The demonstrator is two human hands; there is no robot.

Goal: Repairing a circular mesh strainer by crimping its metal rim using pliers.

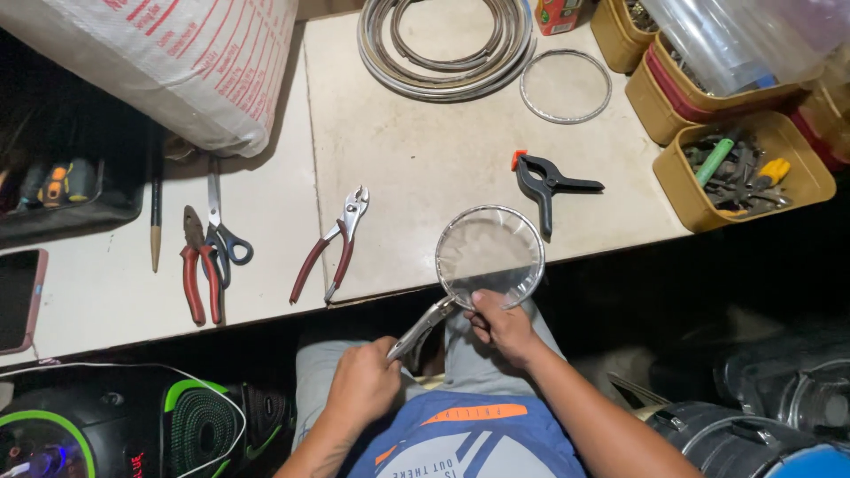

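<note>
Sieve ring (490, 255) gripped at its rim by right hand (503, 326), left hand (363, 382) squeezing pliers (423, 326), white red-printed sack (186, 62) at the bench's far left

The large white woven sack with red print (177, 66) ran off the top and left edges. The dark phone in a pink case (19, 296) was cut by the left edge. Contents of the yellow plastic bins (682, 190) at the upper right were too jumbled to name. The left hand (363, 385) hid the handles of the silver pliers (425, 326)
</note>
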